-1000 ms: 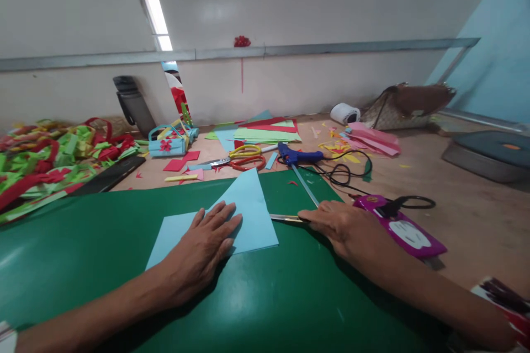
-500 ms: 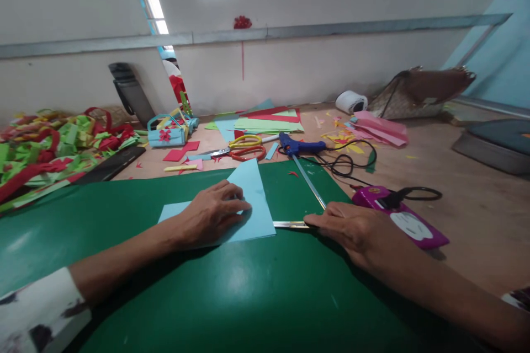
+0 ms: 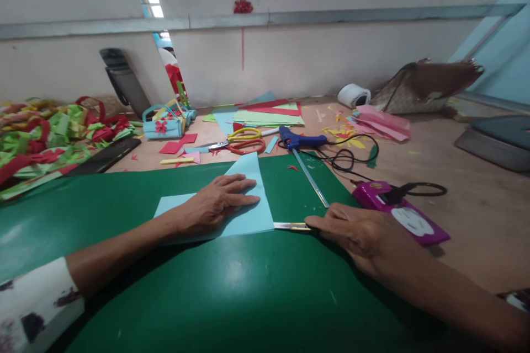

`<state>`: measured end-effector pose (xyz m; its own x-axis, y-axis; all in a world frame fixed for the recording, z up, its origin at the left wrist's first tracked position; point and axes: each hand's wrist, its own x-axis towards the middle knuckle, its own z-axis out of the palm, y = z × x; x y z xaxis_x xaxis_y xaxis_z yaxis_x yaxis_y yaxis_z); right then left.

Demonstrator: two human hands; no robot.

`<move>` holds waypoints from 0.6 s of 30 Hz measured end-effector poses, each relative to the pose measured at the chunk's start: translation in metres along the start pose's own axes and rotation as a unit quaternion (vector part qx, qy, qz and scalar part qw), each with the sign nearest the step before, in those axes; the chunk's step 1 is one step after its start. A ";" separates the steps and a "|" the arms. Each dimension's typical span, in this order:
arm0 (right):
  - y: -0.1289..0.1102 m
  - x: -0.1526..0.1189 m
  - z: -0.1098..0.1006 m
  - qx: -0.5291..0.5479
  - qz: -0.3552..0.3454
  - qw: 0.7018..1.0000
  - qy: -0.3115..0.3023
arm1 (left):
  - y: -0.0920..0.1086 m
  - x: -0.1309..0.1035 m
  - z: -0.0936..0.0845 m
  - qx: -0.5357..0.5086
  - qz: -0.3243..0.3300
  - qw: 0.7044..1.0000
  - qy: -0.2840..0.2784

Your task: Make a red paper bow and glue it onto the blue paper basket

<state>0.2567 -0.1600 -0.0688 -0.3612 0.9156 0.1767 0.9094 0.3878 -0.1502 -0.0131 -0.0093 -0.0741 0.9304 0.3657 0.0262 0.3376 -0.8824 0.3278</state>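
Observation:
A folded sheet of light blue paper (image 3: pixel 248 212) lies on the green mat (image 3: pixel 232 292), one corner pointing up and away. My left hand (image 3: pixel 219 198) rests flat on it, fingers spread and pointing right. At the paper's lower right corner is the thin metal blade of a cutter (image 3: pixel 292 226), its tip hidden at or under the paper. My right hand (image 3: pixel 348 229) is closed around the cutter's handle. Just beyond that hand, a clear glue stick (image 3: pixel 310 179) runs out of the back of a blue glue gun (image 3: pixel 300 140).
Behind the mat lie orange scissors (image 3: pixel 246 146), yellow scissors (image 3: pixel 244 134), paper sheets (image 3: pixel 269 117) and a small blue paper bag (image 3: pixel 163 128). A purple power strip (image 3: pixel 401 212) is at right. Colourful paper pieces (image 3: pixel 53 138), a phone (image 3: pixel 105 157) and a bottle (image 3: pixel 124 83) stand left.
My left hand's fingers have spread and stretched further right over the paper. My right hand keeps its hold on the cutter in nearly the same place. The view has tilted slightly.

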 end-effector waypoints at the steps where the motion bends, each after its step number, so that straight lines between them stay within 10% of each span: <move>1: 0.000 0.000 0.001 0.001 -0.002 1.000 0.002 | 0.000 0.000 0.001 -0.001 -0.002 1.000 0.000; 18: 0.000 -0.004 0.005 0.000 -0.011 1.000 0.006 | -0.001 0.001 0.003 -0.008 -0.017 1.000 0.000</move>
<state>0.2571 -0.1629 -0.0745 -0.3781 0.9058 0.1914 0.9015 0.4072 -0.1464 -0.0122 -0.0090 -0.0771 0.9185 0.3952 0.0141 0.3667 -0.8647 0.3433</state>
